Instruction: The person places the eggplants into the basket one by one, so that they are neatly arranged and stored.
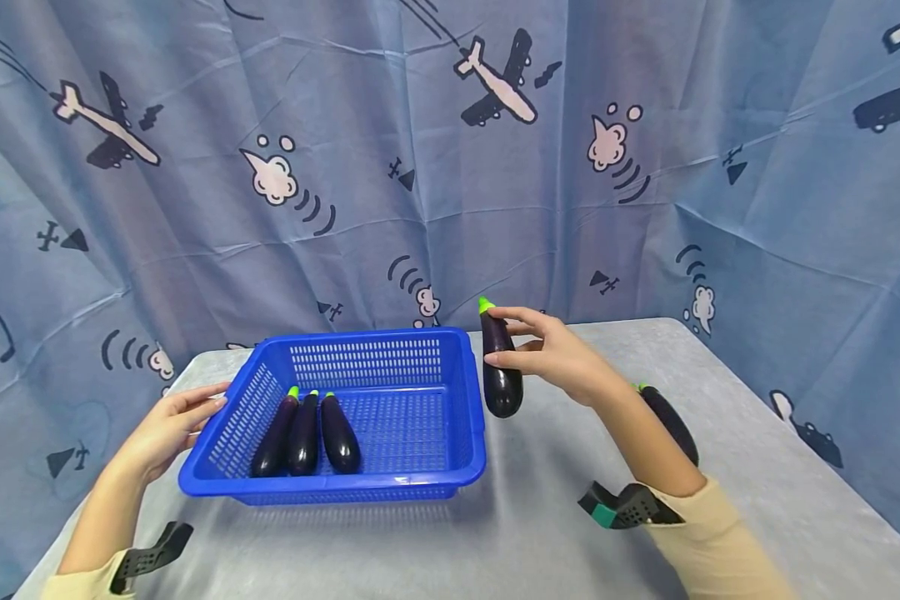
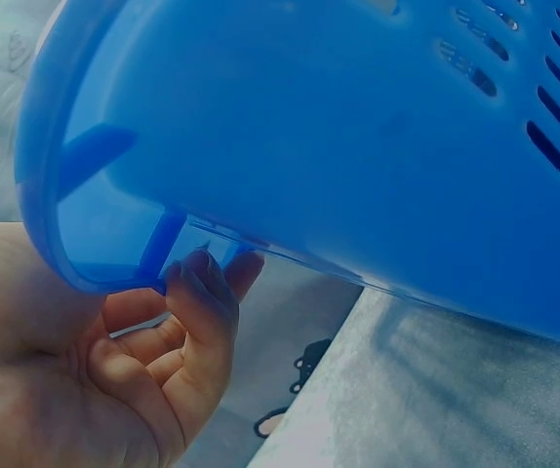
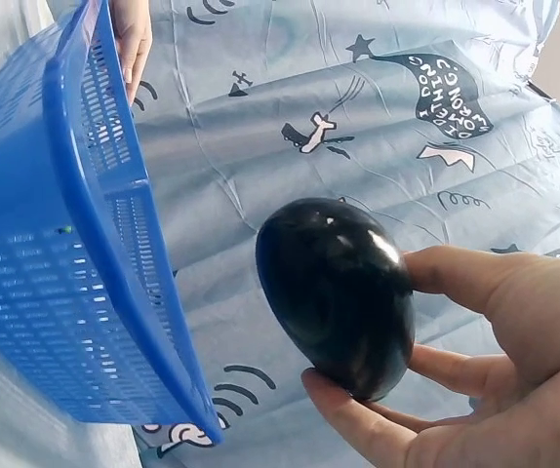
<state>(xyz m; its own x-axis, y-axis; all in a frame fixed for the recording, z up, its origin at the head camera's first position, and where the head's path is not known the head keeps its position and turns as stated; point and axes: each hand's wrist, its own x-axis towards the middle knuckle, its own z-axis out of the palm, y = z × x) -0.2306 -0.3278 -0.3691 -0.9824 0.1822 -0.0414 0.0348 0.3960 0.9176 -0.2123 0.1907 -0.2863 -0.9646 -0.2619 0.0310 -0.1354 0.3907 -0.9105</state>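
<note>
A blue plastic basket (image 1: 360, 337) stands on the grey table at centre left. Three dark purple eggplants (image 1: 303, 433) with green stems lie side by side in its left half. My right hand (image 1: 504, 337) pinches a fourth eggplant (image 1: 502, 387) between thumb and fingers, upright, stem up, in the air just outside the basket's right rim. The right wrist view shows that eggplant's (image 3: 343, 292) rounded end beside the basket wall (image 3: 75, 195). My left hand (image 1: 195, 408) holds the basket's left rim, its fingers (image 2: 202, 292) curled under the basket's lip (image 2: 85, 263).
Another eggplant (image 1: 671, 421) lies on the table (image 1: 540, 517) at the right, partly hidden behind my right forearm. A blue curtain with aeroplane prints (image 1: 420, 167) closes off the back and sides. The table's right edge runs close to the curtain.
</note>
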